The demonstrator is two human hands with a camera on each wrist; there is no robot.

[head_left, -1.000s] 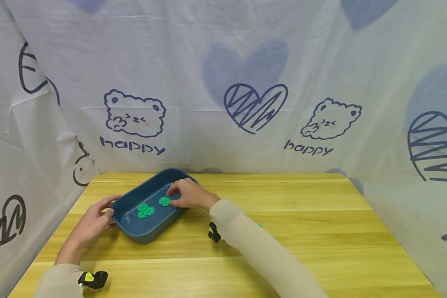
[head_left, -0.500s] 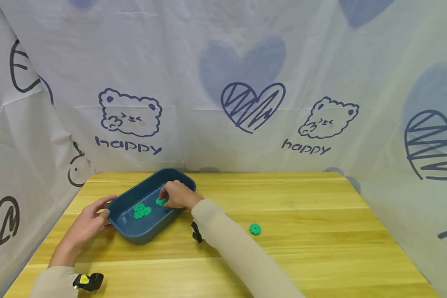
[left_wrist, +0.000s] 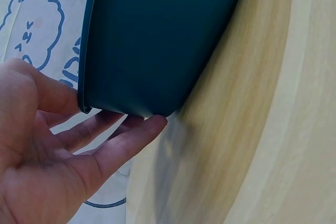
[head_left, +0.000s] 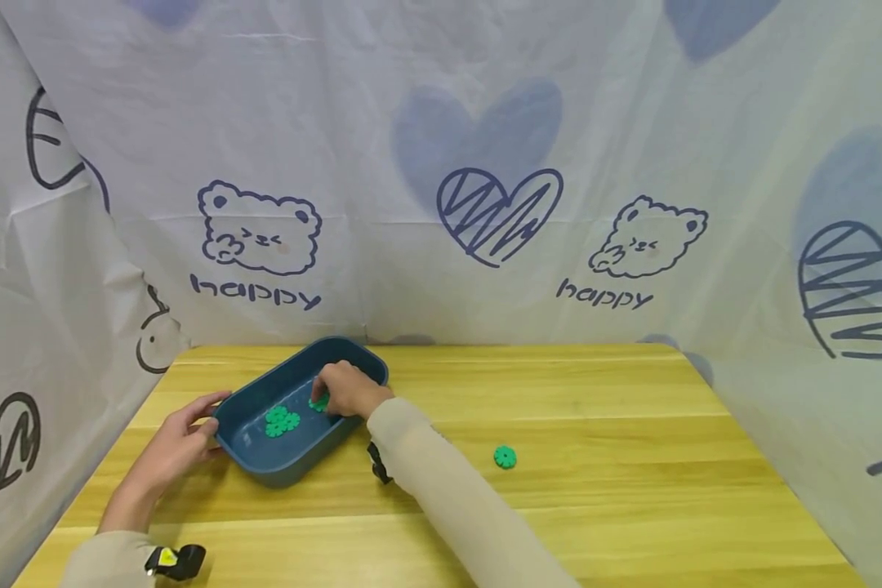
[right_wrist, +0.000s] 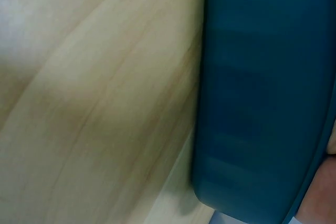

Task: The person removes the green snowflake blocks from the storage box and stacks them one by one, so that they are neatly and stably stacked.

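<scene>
A dark blue plastic bin (head_left: 294,472) stands slantwise at the left of the table. Several green notched discs (head_left: 282,421), like interlocking toy pieces, lie clustered on its floor. My left hand (head_left: 176,447) touches the bin's left end; in the left wrist view its extended fingers (left_wrist: 131,137) rest against the outer wall, with the thumb at the rim. Reaching over the near rim, my right hand (head_left: 347,388) has its fingers curled down onto another green disc (head_left: 319,403), which they partly cover. The right wrist view shows mainly the bin's outer side, with that grip hidden.
Another green disc (head_left: 505,456) lies on the wooden table (head_left: 595,408), right of the bin and beyond my right sleeve (head_left: 448,490). A white printed curtain (head_left: 382,269) hangs along the table's back and sides.
My right hand has moved slightly left and down onto the single disc in the bin. The withdrawing forearm uncovers the disc on the table. The left hand stays at the bin's end.
</scene>
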